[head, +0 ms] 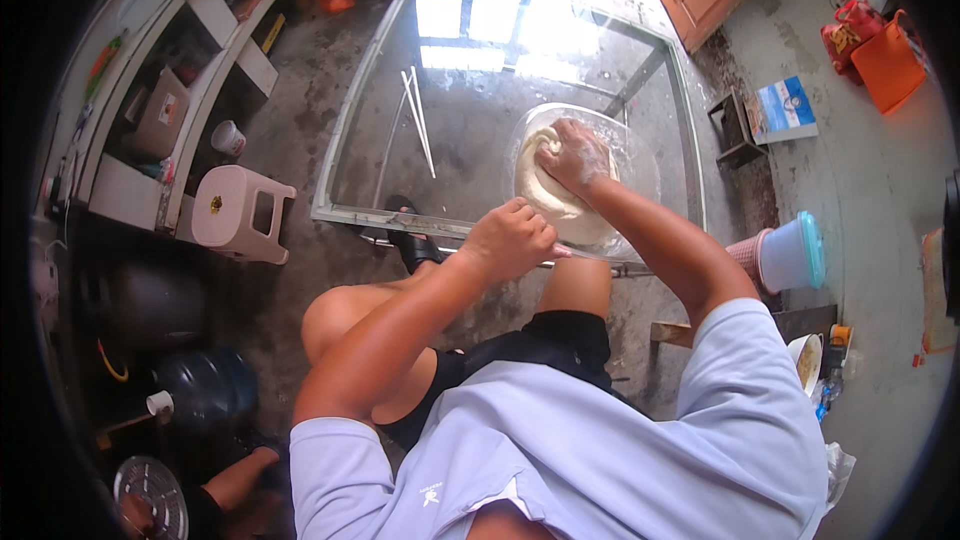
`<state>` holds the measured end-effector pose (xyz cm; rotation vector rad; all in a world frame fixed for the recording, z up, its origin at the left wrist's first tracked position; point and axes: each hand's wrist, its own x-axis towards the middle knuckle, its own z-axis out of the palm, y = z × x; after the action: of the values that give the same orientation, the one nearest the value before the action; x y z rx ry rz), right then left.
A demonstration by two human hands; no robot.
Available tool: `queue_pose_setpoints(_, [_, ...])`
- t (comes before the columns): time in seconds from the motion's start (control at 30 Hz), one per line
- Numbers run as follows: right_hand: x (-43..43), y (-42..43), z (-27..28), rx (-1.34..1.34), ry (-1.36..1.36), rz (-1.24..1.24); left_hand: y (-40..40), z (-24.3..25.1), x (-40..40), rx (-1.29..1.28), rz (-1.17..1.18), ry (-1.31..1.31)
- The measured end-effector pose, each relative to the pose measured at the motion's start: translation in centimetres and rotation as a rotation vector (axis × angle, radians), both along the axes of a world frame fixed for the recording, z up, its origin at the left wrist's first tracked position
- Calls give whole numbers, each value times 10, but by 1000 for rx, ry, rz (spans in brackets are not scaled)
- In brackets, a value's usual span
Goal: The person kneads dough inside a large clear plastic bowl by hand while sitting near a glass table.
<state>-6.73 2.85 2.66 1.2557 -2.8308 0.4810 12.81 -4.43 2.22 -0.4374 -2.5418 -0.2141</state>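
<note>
A pale lump of dough (551,191) lies in a clear plastic basin (637,157) on the right part of a glass-topped table. My right hand (579,154) is on the dough, its curled fingers sunk into a fold and hidden there. White flour or dough coats the back of that hand and its wrist. At the basin's near side, my left hand (514,236) is closed around the rim, close to the table's front edge. Left of the basin, a pair of white chopsticks (418,120) rests on the glass tabletop (465,142).
A plastic stool (225,206) and a white tub (228,138) stand left of the table. Shelving (202,75) lines the left wall. On the right are a small dark stool (735,127) and a lidded bucket (787,251). Another person's leg (240,476) shows at lower left.
</note>
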Motion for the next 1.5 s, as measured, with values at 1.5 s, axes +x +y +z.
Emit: queue_pose_setpoints(1.5, [-19,22,24,63,-249,185,6,9,-11,53,-26,2])
